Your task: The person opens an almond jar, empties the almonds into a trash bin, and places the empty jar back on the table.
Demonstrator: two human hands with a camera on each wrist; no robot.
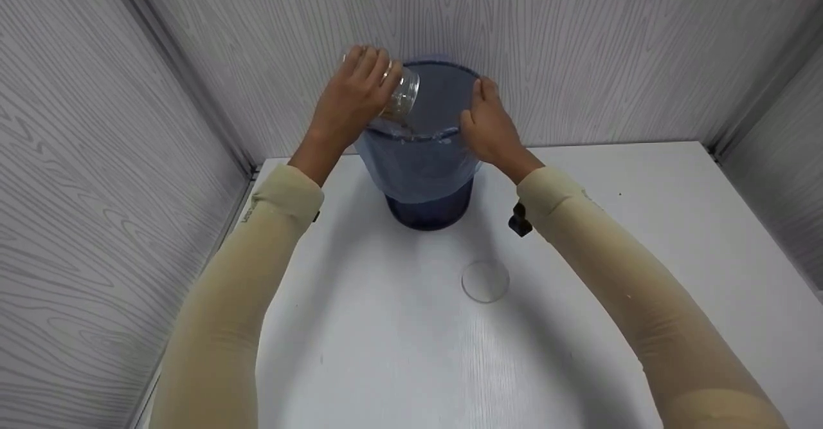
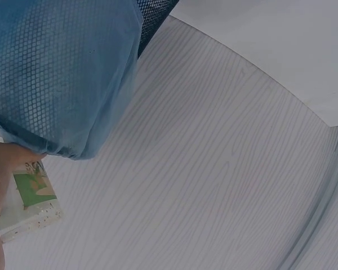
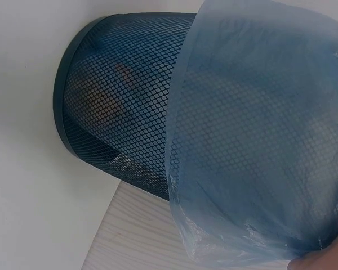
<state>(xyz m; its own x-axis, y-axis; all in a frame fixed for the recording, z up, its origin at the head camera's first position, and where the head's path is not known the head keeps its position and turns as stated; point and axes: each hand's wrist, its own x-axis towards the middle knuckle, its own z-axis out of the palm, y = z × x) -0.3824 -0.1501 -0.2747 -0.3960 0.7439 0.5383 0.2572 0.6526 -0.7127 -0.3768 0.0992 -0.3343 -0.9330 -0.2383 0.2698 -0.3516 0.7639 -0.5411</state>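
Note:
My left hand point(image 1: 357, 94) grips a clear jar point(image 1: 405, 92), tipped over the left rim of a blue mesh waste bin point(image 1: 429, 215). Brownish matter shows at the jar's mouth, though its kind cannot be told. In the left wrist view the jar point(image 2: 31, 197) has a green label and small specks inside its wall. A translucent blue bag point(image 1: 418, 172) lines the bin and hangs folded over its outside. My right hand point(image 1: 492, 123) holds the bin's right rim through the bag, its thumb on the near side. The right wrist view shows dim contents behind the mesh.
A clear round disc point(image 1: 485, 281), like a lid, lies on the white table point(image 1: 398, 352) in front of the bin. Grey wood-grain panels point(image 1: 578, 49) stand behind and at both sides. A small black device point(image 1: 519, 220) sits at the right cuff.

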